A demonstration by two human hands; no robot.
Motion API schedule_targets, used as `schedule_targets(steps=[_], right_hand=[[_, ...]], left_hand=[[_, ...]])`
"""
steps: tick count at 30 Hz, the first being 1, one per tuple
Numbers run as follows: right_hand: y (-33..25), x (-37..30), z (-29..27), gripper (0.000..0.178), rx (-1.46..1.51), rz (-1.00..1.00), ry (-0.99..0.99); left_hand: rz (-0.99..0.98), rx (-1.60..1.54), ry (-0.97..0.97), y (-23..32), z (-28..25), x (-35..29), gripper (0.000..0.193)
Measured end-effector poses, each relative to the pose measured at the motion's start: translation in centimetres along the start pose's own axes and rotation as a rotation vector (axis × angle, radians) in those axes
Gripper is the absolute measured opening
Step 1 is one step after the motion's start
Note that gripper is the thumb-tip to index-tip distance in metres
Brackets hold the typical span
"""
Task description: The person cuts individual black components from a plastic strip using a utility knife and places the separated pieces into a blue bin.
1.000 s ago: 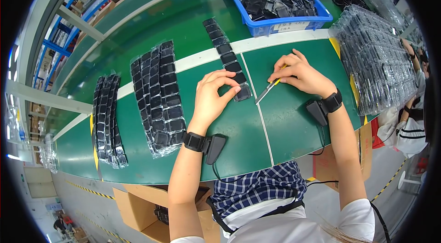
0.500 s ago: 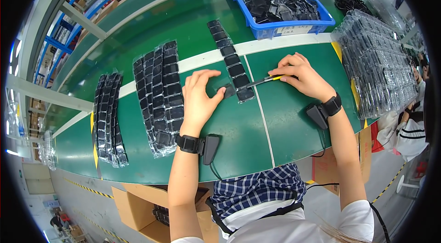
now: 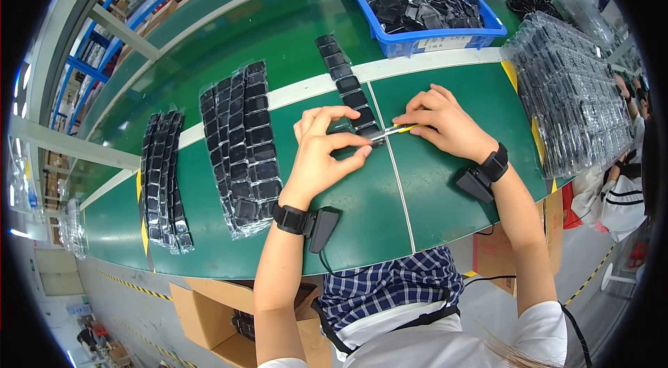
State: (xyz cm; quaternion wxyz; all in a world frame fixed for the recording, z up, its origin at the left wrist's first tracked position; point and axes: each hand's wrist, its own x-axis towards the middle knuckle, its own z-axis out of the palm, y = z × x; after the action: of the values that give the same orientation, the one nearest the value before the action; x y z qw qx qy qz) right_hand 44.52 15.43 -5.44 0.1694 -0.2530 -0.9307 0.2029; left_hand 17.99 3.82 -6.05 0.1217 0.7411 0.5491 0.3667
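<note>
A strip of black square pieces in clear film lies across the white seam of the green table, its near end partly hidden by my left hand. My right hand is closed around a slim tool with a yellow grip and metal tip, which points left. Over the strip's near end, my left hand has its thumb and forefinger bent together beside that metal tip. What those fingertips hold, if anything, is hidden.
Further left lie two bundles of similar strips, a wider one and a narrower one. A blue bin heaped with black pieces stands at the back. Stacked clear plastic trays rise at the right edge, near black cables.
My left hand has moved right, over the strip's near end, and its fingers now meet the tool's tip. My right hand shifted slightly left; the small dark square by my left thumb is no longer visible.
</note>
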Motion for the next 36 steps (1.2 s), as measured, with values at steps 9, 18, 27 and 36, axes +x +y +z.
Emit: schedule_targets(steps=[9, 18, 27, 36], right_hand=[[-0.2, 0.1, 1.0, 0.032, 0.023, -0.051, -0.062], [-0.3, 0.9, 1.6, 0.029, 0.036, -0.030, -0.029], [0.4, 1.1, 0.7, 0.028, 0.001, -0.019, -0.058], [2.3, -0.7, -2.1, 0.025, 0.036, 0.120, -0.095]], left_hand=[[-0.124, 0.087, 0.052, -1.3, 1.2, 0.3, 0.014], [-0.206, 0.041, 0.068, -2.1, 1.7, 0.6, 0.012], [-0.238, 0.020, 0.045, -2.1, 1.8, 0.8, 0.012], [-0.219, -0.022, 0.088, -2.4, 1.5, 0.5, 0.011]])
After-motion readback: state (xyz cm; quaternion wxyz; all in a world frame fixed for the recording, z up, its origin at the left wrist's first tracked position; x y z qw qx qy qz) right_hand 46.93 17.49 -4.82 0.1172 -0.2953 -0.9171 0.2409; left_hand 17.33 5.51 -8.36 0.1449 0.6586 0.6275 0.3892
